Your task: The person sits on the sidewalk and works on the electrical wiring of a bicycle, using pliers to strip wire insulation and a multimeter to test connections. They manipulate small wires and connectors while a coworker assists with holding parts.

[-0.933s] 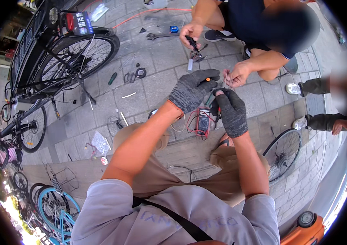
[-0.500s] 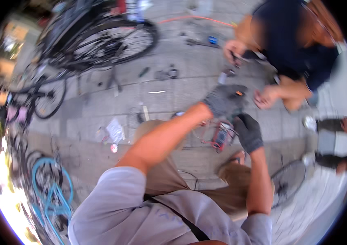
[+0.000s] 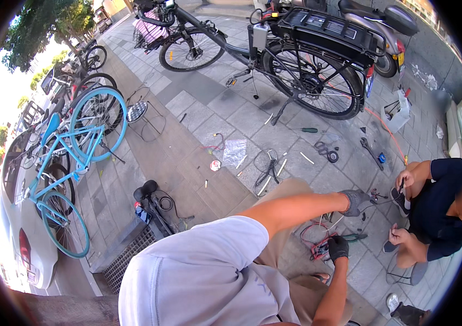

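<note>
My left hand wears a dark grey glove and reaches out over the paving, its fingers closed on something I cannot make out. Thin dark wires lie near its fingertips. Lower down, my right hand, in a similar glove, is closed round a green-handled tool that looks like pliers; its head points right. Beside and partly behind this hand is a red meter with red leads. Across from me, a seated person's hands are near my left hand; what they hold is too small to tell.
A black electric bicycle stands at the back. Around the paving lie a screwdriver, black tape, a wrench, a plastic bag and a black cable. A blue bicycle stands left; a white bin stands back right.
My view has swung to the left, bringing the electric bicycle and blue bicycle fully in. My hands, close together before, are farther apart now, the right one lower beside the meter.
</note>
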The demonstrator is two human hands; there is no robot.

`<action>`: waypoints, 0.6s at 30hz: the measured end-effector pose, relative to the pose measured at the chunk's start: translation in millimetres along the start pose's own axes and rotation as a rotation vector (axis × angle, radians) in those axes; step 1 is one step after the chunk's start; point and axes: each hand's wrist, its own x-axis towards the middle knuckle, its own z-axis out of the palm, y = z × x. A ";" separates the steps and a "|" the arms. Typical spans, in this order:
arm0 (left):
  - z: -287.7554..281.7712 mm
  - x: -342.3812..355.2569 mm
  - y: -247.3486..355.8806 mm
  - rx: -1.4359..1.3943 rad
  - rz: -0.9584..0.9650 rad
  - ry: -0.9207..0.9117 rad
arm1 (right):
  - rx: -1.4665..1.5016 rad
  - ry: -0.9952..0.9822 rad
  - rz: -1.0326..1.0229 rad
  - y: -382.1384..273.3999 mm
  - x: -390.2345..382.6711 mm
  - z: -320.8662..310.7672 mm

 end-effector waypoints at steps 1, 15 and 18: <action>-10.2 -10.6 3.4 0.019 -0.047 0.035 | 0.027 0.006 0.037 -3.4 -5.7 4.1; -165.6 -349.2 -185.7 -1.452 -0.431 0.693 | 0.588 0.321 0.665 69.4 6.8 -7.0; -126.3 -427.1 -276.7 -1.558 -0.693 0.958 | -0.963 0.147 -0.153 79.2 39.8 -88.9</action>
